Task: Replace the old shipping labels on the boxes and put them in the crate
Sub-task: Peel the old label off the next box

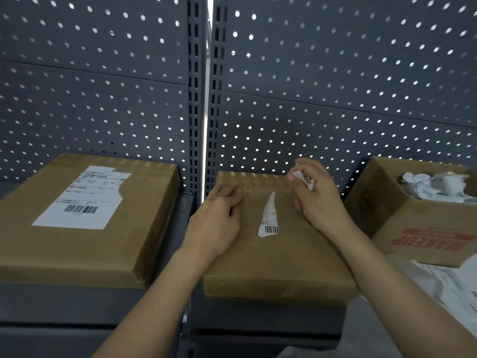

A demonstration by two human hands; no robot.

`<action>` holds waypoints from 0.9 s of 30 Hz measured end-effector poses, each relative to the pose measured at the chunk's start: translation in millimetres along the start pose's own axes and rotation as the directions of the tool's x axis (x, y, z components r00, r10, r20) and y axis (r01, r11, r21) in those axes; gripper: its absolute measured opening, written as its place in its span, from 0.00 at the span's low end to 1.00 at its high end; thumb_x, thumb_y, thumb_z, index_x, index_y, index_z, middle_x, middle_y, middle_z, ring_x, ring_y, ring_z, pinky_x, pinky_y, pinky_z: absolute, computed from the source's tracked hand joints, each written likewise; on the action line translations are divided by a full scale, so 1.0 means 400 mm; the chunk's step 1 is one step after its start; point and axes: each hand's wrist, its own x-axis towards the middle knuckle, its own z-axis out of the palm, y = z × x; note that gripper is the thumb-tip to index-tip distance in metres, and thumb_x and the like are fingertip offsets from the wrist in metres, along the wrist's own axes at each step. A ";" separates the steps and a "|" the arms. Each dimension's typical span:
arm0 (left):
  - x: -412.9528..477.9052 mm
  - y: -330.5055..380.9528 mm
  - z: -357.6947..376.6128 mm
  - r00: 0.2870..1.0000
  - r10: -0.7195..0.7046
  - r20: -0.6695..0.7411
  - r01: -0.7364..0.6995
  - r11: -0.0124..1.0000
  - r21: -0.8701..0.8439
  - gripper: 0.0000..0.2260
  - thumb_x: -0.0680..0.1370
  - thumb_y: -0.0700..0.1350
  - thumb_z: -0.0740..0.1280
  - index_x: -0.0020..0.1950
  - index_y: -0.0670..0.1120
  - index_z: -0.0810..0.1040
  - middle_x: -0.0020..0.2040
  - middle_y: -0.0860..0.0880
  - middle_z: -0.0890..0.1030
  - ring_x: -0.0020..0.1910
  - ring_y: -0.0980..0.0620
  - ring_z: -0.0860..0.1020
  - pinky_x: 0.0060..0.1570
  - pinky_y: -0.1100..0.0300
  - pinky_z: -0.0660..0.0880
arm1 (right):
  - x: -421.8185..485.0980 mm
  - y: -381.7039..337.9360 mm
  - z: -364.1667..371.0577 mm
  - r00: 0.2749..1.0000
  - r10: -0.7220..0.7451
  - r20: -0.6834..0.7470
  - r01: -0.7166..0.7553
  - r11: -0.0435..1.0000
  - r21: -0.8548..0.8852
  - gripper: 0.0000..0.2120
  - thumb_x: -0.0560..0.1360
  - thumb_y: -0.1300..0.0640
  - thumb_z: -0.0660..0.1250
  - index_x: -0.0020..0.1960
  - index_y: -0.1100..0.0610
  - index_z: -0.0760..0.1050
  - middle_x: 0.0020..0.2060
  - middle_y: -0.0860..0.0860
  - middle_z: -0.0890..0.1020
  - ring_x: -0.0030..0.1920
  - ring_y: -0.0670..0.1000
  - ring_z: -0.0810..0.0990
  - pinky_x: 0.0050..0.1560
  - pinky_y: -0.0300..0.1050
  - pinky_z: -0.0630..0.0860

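The fingers (pixel 309 165) of the right hand (pixel 320 202) pinch a torn scrap of label (pixel 299 174), raised just above the middle box (pixel 271 259), probably bound for the open carton (pixel 402 223) of crumpled paper at right. The left hand (pixel 219 220) lies flat, fingers (pixel 227 193) relaxed, steadying the box on the shelf (pixel 77 303). A strip of old label (pixel 269 215) remains between the hands. Both forearms reach forward.
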 end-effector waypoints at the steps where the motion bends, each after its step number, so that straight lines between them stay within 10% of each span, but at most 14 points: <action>1: 0.000 0.000 0.000 1.000 0.001 0.000 -0.001 1.000 0.001 0.20 0.82 0.44 0.55 0.74 0.54 0.67 0.76 0.59 0.61 0.77 0.58 0.50 0.71 0.54 0.58 | -0.003 0.002 -0.001 1.000 0.000 0.006 0.000 1.000 -0.002 0.08 0.81 0.56 0.62 0.45 0.48 0.77 0.54 0.37 0.76 0.33 0.38 0.74 0.38 0.39 0.72; 4: -0.002 0.001 -0.001 1.000 0.004 -0.004 -0.004 1.000 0.000 0.20 0.82 0.44 0.55 0.74 0.53 0.67 0.76 0.59 0.61 0.77 0.58 0.50 0.71 0.55 0.57 | -0.008 0.008 -0.008 1.000 0.008 -0.016 -0.008 0.999 -0.049 0.10 0.82 0.58 0.60 0.52 0.49 0.80 0.42 0.35 0.80 0.40 0.36 0.77 0.45 0.34 0.70; 10: -0.002 0.003 -0.002 1.000 -0.003 -0.005 0.003 1.000 -0.005 0.20 0.82 0.44 0.55 0.74 0.54 0.67 0.76 0.61 0.61 0.77 0.59 0.50 0.71 0.56 0.57 | -0.009 0.013 -0.016 0.996 0.075 0.046 -0.069 0.989 -0.131 0.17 0.81 0.60 0.59 0.67 0.51 0.76 0.59 0.43 0.80 0.58 0.39 0.76 0.51 0.17 0.65; 15: -0.005 0.010 -0.001 1.000 -0.008 -0.003 0.008 1.000 -0.002 0.20 0.82 0.44 0.56 0.74 0.53 0.67 0.76 0.60 0.61 0.77 0.59 0.50 0.71 0.55 0.57 | -0.006 0.005 -0.008 0.989 0.120 0.085 -0.092 0.956 -0.280 0.02 0.73 0.56 0.68 0.45 0.50 0.78 0.32 0.43 0.76 0.31 0.38 0.73 0.29 0.30 0.65; 22: -0.009 0.023 0.001 1.000 -0.018 -0.015 0.018 1.000 0.009 0.20 0.82 0.45 0.56 0.74 0.52 0.67 0.76 0.58 0.61 0.77 0.58 0.50 0.71 0.56 0.57 | 0.021 0.040 0.007 0.989 0.052 0.137 0.019 0.881 -0.472 0.13 0.79 0.47 0.60 0.42 0.51 0.76 0.37 0.46 0.81 0.44 0.51 0.78 0.45 0.50 0.77; 27: -0.009 0.025 0.003 0.999 -0.038 -0.008 0.038 0.999 0.002 0.20 0.82 0.45 0.55 0.74 0.53 0.67 0.77 0.59 0.60 0.77 0.58 0.49 0.72 0.54 0.58 | 0.031 0.033 0.009 0.974 -0.030 0.224 0.159 0.796 -0.583 0.09 0.80 0.52 0.60 0.57 0.50 0.77 0.51 0.44 0.84 0.53 0.50 0.79 0.47 0.38 0.63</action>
